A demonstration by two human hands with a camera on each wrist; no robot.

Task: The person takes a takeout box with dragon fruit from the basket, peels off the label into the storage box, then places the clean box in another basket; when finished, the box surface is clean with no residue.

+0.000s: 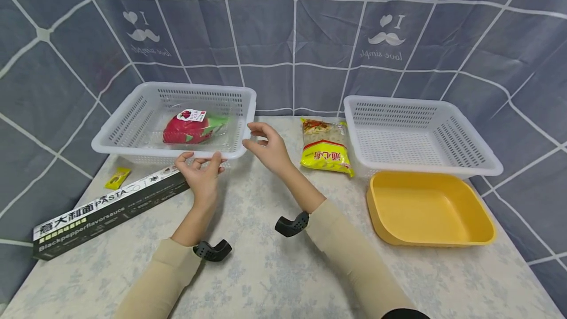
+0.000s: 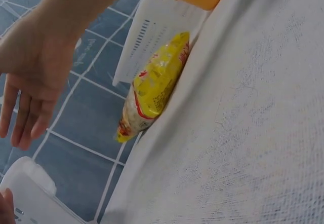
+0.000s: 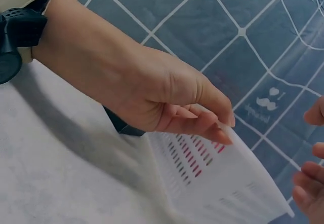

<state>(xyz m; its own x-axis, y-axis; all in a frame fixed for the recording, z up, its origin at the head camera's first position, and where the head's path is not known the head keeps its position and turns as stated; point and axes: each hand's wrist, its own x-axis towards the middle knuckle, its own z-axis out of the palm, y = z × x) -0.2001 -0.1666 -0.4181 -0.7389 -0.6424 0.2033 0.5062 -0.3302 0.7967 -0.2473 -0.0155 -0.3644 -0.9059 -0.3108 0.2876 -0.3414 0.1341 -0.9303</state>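
Observation:
A white plastic basket (image 1: 133,150) on the left holds a red dragon fruit (image 1: 188,129) in a clear, labelled pack. My left hand (image 1: 201,174) is at this basket's front rim, fingers loosely bent. In the right wrist view, that left hand's (image 3: 167,89) thumb and fingertips lie right at the rim, with the slotted wall (image 3: 217,183) below. Beside the basket's right end is my right hand (image 1: 270,149), its fingers relaxed. Seen from the left wrist, the right hand's (image 2: 38,77) fingers hang straight, apart from the basket corner (image 2: 35,178), with nothing in them.
A long black pasta box (image 1: 110,215) and a small yellow packet (image 1: 117,178) lie at left. A yellow bag of pasta (image 1: 326,147) stands between the baskets. At right are a second white basket (image 1: 425,170) and a yellow tub (image 1: 431,210). A grey curtain (image 1: 294,33) backs the table.

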